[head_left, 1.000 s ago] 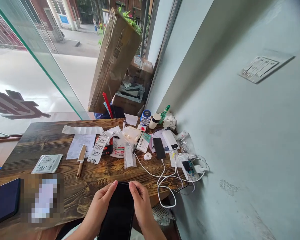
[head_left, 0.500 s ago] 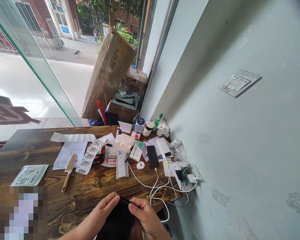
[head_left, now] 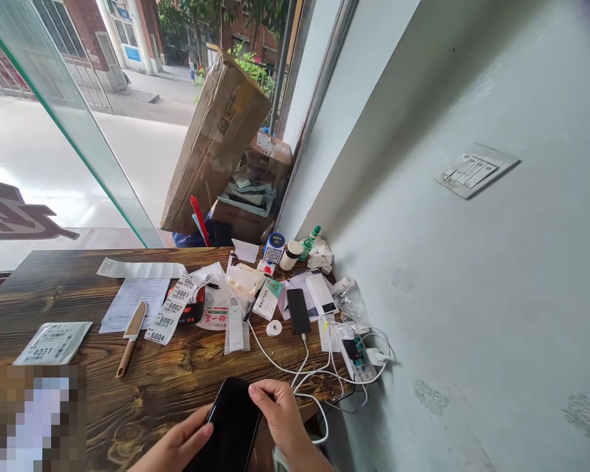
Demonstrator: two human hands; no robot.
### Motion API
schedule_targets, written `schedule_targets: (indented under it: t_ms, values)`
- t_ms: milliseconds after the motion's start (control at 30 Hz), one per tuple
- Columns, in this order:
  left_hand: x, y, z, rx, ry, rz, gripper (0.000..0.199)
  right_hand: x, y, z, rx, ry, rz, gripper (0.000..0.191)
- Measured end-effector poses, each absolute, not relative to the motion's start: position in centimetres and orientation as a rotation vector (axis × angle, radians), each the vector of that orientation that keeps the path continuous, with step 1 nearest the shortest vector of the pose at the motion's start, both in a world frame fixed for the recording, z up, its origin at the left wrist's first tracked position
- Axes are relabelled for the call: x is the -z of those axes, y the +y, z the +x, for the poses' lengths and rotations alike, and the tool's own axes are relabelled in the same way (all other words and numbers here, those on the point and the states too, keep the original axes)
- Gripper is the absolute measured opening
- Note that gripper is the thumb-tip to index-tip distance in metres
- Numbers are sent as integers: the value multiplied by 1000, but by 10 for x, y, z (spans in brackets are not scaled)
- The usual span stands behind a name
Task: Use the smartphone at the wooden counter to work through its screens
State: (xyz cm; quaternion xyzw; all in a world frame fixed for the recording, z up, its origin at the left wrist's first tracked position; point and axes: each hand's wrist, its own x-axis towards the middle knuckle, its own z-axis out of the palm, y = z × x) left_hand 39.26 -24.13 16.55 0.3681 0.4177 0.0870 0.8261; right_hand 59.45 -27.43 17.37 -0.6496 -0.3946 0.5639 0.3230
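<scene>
In the head view, 6001, 6002, 6003 and 6004 can be read on a paper label strip (head_left: 167,313), laid ahead of the left hand (head_left: 189,438). The number 4031 is printed on a white packet (head_left: 54,342), well off to that hand's left. A QR code is borne by a blue-topped container (head_left: 274,248), beyond the right hand (head_left: 279,413); the smaller print around it appears too tiny to be read.

Between the two hands, a black device (head_left: 233,429) is held tilted, its face dark and glossy. Its left edge is gripped by the left thumb and fingers; its upper right corner is pinched by the right thumb and fingers.

Ahead of both hands, a dark-grained wooden table (head_left: 170,383) is cluttered with papers. To the right hand's right, a pale wall (head_left: 472,295) is marked by scuffs and fitted with a switch plate (head_left: 478,172).
</scene>
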Motion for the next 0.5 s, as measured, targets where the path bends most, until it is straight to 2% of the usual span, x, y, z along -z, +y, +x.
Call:
schedule_targets:
  t_ms: [100, 167, 200, 267, 300, 333, 367, 400, 433, 500]
  values:
    - [-151, -245, 393, -197, 923, 765, 78, -151, -250, 627, -1366, -1034, -1851, 66]
    - [-144, -236, 412, -252, 957, 654, 86, -129, -223, 657, -1016, -995, -2086, 50]
    - [-142, -229, 427, -271, 959, 552, 90, -117, -210, 673, -864, -950, -2226, 50]
    - [-138, -212, 466, -397, 903, 373, 87, -91, -186, 698, -689, -889, -2440, 74]
    - [-135, -205, 489, -440, 897, 335, 81, -79, -178, 708, -644, -894, -2507, 79]
    - [-132, -198, 512, -445, 902, 307, 62, -69, -172, 716, -614, -910, -2555, 77]
    - [-129, -192, 535, -451, 914, 272, 38, -61, -169, 723, -604, -932, -2584, 68]
    - [-125, -188, 557, -462, 938, 243, 24, -55, -169, 729, -599, -954, -2598, 57]
    - [-121, -184, 577, -463, 960, 224, 21, -52, -171, 734, -603, -968, -2601, 49]
    - [-113, -178, 612, -490, 1015, 194, 25, -53, -182, 744, -613, -972, -2580, 46]
